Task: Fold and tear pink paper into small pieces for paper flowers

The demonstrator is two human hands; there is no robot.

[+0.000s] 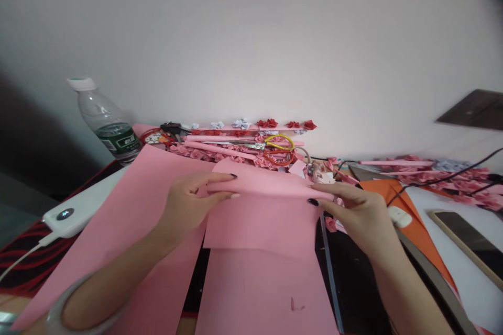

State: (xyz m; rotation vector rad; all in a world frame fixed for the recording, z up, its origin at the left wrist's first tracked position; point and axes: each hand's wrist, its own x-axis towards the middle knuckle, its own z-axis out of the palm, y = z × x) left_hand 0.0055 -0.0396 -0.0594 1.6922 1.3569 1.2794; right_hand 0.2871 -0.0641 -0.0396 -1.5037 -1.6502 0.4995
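Observation:
A sheet of pink paper (259, 225) is between my hands, its far part bent over into a curved fold. My left hand (192, 193) pinches the left end of that fold between thumb and fingers. At the right end, my right hand (353, 209) grips the same sheet, thumb below and fingers above. Beneath it lies another pink sheet (255, 288) with a small dark pencil-like mark. A larger pink sheet (129, 230) spreads under my left forearm.
Scissors (281, 146) with yellow and red handles lie among pink paper rolls and folded paper flowers (271, 123) by the wall. A water bottle (110, 125) and a white power bank (78, 209) stand left. On the right are orange paper (412, 220), a white earphone case (400, 216) and a phone (471, 241).

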